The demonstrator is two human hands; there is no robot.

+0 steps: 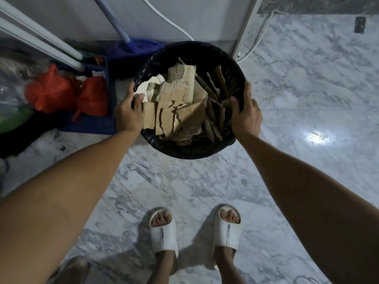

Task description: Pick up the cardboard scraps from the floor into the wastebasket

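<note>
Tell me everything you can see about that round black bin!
The wastebasket is round and black, with ribbed or woven-looking inner walls and a shiny black plastic bag lining its rim. It is nearly full of torn brown cardboard scraps. The left hand grips its left rim and the right hand grips its right rim. It is above or on the marble floor, near the wall; I cannot tell if it is lifted.

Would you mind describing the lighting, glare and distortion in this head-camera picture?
Head view: dim overall; a bright glare spot on the marble floor at right; the slippers cast shadows; wide-angle stretch swells the forearms; cardboard scraps in the wastebasket stay sharp.
</note>
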